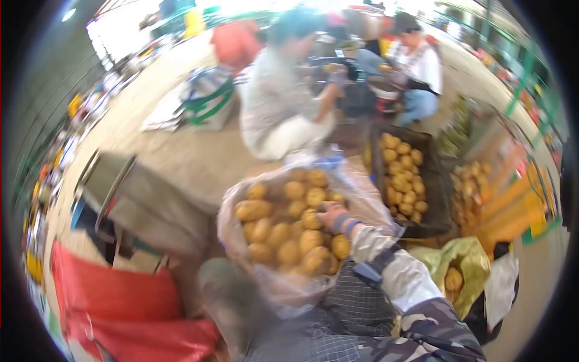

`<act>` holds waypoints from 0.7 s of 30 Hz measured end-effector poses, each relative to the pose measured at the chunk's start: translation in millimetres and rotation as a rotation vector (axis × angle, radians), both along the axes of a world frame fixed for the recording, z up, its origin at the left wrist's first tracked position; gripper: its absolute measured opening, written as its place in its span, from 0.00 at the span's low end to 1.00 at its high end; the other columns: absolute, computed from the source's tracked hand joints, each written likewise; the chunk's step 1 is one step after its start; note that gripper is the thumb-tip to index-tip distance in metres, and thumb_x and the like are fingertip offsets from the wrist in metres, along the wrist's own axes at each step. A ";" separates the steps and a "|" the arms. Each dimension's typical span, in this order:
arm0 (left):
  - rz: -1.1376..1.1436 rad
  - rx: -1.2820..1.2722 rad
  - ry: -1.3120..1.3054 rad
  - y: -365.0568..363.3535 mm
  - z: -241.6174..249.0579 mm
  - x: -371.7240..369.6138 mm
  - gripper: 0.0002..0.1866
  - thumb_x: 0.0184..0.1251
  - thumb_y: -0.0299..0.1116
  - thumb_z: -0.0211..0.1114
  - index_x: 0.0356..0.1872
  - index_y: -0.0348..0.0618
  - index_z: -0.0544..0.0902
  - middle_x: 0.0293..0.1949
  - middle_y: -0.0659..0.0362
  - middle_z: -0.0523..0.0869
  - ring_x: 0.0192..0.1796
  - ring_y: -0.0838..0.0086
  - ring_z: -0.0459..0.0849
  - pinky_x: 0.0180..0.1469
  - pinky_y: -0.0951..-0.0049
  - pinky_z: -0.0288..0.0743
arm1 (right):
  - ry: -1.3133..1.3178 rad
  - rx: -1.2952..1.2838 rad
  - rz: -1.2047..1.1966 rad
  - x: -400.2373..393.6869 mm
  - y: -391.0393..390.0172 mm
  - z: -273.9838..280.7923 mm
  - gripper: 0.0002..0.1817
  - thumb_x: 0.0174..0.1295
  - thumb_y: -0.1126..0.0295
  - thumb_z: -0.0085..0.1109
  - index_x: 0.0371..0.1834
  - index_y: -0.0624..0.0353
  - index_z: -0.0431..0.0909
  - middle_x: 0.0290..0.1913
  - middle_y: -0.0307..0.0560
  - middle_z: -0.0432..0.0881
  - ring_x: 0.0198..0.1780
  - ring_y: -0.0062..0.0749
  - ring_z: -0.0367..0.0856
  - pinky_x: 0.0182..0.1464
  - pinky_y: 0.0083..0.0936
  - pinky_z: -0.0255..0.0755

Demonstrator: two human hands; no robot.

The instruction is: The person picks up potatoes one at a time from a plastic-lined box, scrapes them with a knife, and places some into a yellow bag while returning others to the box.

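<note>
A clear plastic-lined container (232, 211) full of round yellow-brown potatoes (280, 235) stands in front of me. My right hand (338, 218), in a glove with a banded cuff, reaches in from the right and rests at the potatoes on the right side of the heap. Its fingers are blurred, so whether they grip a potato is unclear. My left hand does not show; a dark blurred shape, perhaps my knee, is at the lower middle.
A dark crate (437, 193) of potatoes stands right of the container, beside an orange sack (506, 205). A yellow-green bag (476, 256) is lower right. Red sacks (132, 295) lie lower left. Two people (271, 102) sit ahead.
</note>
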State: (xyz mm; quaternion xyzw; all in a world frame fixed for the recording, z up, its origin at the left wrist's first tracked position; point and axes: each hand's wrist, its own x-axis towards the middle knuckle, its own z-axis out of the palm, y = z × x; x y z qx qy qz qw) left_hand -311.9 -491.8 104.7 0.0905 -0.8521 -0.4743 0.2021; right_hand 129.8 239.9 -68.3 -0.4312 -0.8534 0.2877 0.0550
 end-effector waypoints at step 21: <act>-1.078 -0.913 0.495 411.0 53.7 124.9 0.13 0.65 0.32 0.68 0.46 0.36 0.85 0.46 0.46 0.88 0.49 0.52 0.86 0.54 0.60 0.79 | -0.124 -0.068 0.498 5.7 -60.3 90.5 0.20 0.67 0.57 0.54 0.54 0.59 0.78 0.48 0.58 0.87 0.54 0.54 0.85 0.56 0.42 0.77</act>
